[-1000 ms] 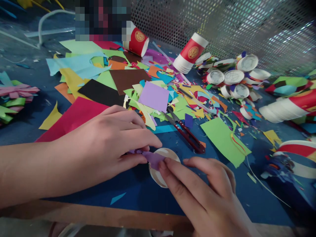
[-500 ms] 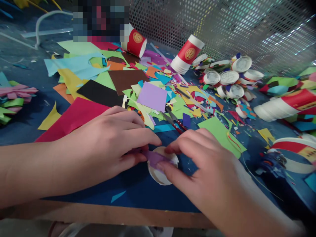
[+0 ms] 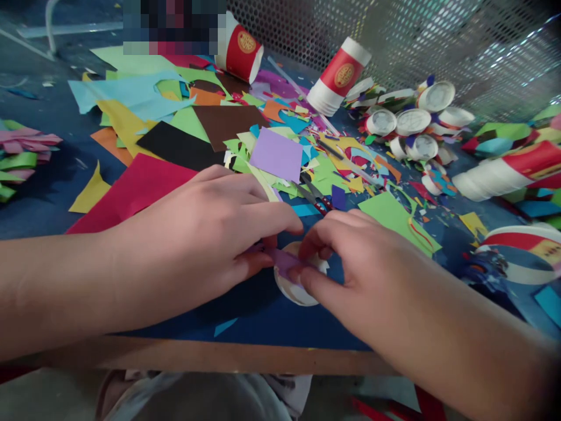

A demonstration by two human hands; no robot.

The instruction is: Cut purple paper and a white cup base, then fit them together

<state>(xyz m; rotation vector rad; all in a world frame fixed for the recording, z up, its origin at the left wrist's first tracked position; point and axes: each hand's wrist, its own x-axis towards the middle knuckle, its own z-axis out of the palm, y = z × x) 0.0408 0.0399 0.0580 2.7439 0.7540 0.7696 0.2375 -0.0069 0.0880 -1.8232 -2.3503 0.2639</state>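
Note:
A narrow purple paper strip (image 3: 284, 262) is pinched between both hands, above a small round white cup base (image 3: 302, 296) near the table's front edge. My left hand (image 3: 219, 225) is closed on the strip's left end, thumb below and fingers over it. With thumb and forefinger, my right hand (image 3: 350, 257) grips the other end. The cup base lies under the strip and my right fingertips; whether they touch it I cannot tell. Just beyond my hands are dark-handled scissors (image 3: 319, 202) and a square of lilac paper (image 3: 277, 154).
Coloured paper sheets and scraps cover the middle, among them a crimson sheet (image 3: 135, 190) and a black one (image 3: 179, 144). Red-and-white paper cups (image 3: 339, 76) stand or lean at the back. Several cut cup bases (image 3: 412, 121) are heaped at right, before a perforated metal screen (image 3: 407, 41).
The view has tilted down, so the table appears higher. My hands keep hold of the purple strip, and the left forefinger reaches slightly farther over the cup base.

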